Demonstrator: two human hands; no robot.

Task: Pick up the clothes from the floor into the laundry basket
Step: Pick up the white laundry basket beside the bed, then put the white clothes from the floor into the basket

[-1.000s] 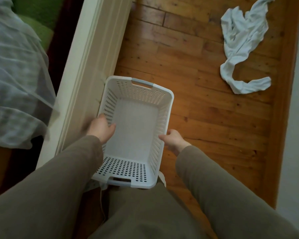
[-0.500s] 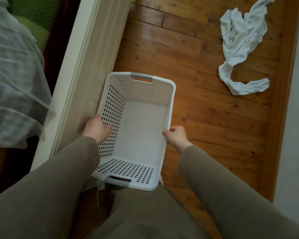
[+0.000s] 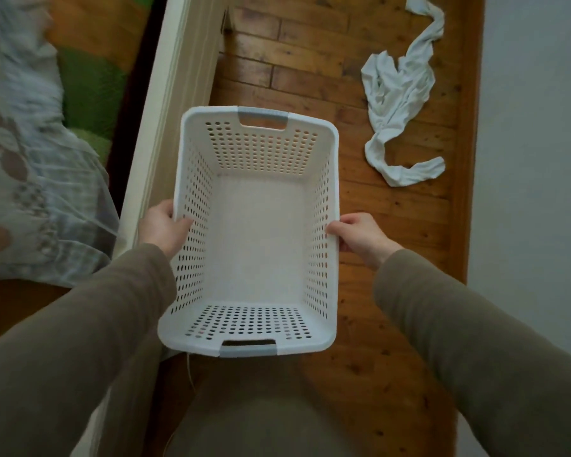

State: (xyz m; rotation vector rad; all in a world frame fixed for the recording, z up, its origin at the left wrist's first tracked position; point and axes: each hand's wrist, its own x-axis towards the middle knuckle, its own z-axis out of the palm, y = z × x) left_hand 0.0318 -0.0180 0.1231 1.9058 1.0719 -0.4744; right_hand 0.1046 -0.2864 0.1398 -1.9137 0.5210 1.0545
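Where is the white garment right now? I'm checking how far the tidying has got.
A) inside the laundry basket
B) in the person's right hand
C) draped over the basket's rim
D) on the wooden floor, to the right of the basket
D: the white garment lies crumpled on the wooden floor, apart from the empty laundry basket, whose side rims the left hand and right hand grip.

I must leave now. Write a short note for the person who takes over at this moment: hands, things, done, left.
Left hand: gripping the left rim of the laundry basket.
Right hand: gripping its right rim.
Basket: empty, held over the wooden floor.
White garment: crumpled on the floor, ahead and to the right of the basket.
Done: nothing collected.
Left: probably put the basket down, then put the garment in.
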